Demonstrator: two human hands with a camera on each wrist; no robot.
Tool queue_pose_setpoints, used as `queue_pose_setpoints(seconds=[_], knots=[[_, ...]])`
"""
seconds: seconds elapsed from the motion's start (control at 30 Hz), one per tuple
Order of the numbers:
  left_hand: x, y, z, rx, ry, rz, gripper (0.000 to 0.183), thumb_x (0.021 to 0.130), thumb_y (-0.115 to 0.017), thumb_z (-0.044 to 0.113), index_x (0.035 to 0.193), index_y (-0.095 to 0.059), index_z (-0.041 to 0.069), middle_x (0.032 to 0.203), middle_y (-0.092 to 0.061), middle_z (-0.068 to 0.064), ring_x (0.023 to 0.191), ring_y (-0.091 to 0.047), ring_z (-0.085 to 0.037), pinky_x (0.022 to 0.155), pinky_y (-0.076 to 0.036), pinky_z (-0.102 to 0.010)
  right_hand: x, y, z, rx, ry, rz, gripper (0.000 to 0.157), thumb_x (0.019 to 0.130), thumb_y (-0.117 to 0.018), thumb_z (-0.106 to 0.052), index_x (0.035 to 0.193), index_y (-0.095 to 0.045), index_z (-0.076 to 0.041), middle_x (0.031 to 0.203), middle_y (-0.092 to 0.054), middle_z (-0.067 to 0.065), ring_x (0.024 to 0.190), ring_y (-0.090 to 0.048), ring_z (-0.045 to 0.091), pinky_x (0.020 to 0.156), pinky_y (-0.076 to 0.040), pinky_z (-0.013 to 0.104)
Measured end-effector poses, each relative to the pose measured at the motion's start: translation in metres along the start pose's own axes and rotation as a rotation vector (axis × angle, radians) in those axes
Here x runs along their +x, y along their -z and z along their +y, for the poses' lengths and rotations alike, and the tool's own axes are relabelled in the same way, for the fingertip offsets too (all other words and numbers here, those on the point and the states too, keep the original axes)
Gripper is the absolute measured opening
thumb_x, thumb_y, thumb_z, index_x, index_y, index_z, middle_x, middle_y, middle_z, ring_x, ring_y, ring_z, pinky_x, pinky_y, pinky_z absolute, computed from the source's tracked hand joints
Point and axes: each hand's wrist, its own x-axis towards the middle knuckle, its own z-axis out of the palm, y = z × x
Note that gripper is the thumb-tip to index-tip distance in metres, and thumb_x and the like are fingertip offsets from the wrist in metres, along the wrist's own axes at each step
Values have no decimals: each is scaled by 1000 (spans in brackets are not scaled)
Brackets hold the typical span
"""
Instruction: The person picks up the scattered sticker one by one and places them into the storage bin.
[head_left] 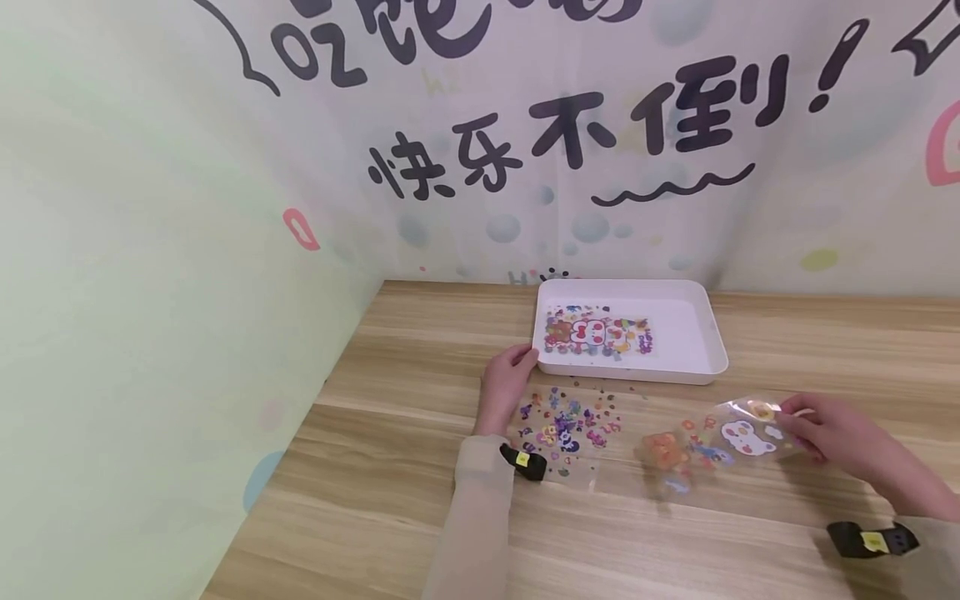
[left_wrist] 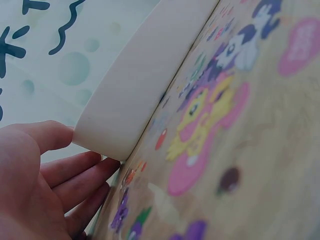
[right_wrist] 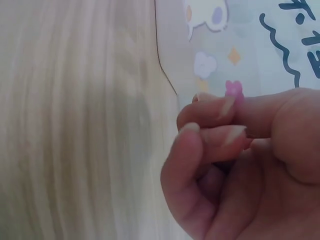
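Note:
My left hand (head_left: 504,385) touches the near left corner of a white tray (head_left: 701,333). In the left wrist view the thumb meets the rim of the tray (left_wrist: 112,105), and the fairly straight fingers (left_wrist: 82,180) reach the corner lower down; their tips are partly hidden. My right hand (head_left: 828,429) pinches the right end of a clear sticker sheet (head_left: 723,450) with a white bear and an orange figure, held over the table. The right wrist view shows thumb and finger (right_wrist: 210,117) together on a small pink sticker (right_wrist: 233,90) area of the sheet.
Inside the tray lies another clear sticker sheet (head_left: 600,335) with cartoon heads. A sheet of small colourful stickers (head_left: 566,429) lies flat on the wooden table (head_left: 375,467) in front of the tray. A printed cloth (head_left: 480,167) hangs behind and at left.

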Motion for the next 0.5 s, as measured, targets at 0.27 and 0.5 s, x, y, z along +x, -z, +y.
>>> queue_pose_setpoints(seconds=[0.27, 0.5], knots=[[-1, 1, 1, 6, 1, 6, 36, 87, -51, 45, 115, -60, 25, 111, -60, 7, 102, -54, -11, 87, -44, -30, -3, 4, -1, 1, -11, 12, 38, 96, -37, -30, 107, -43, 6, 68, -45, 5, 53, -42, 11, 45, -42, 26], [-2, 0, 1, 19, 2, 10, 36, 87, -50, 47, 115, -60, 26, 112, -60, 8, 103, -53, -10, 87, -43, -30, -4, 7, -4, 23, -31, 19, 44, 97, -33, -34, 112, -38, 7, 72, -45, 7, 54, -42, 14, 46, -41, 27]])
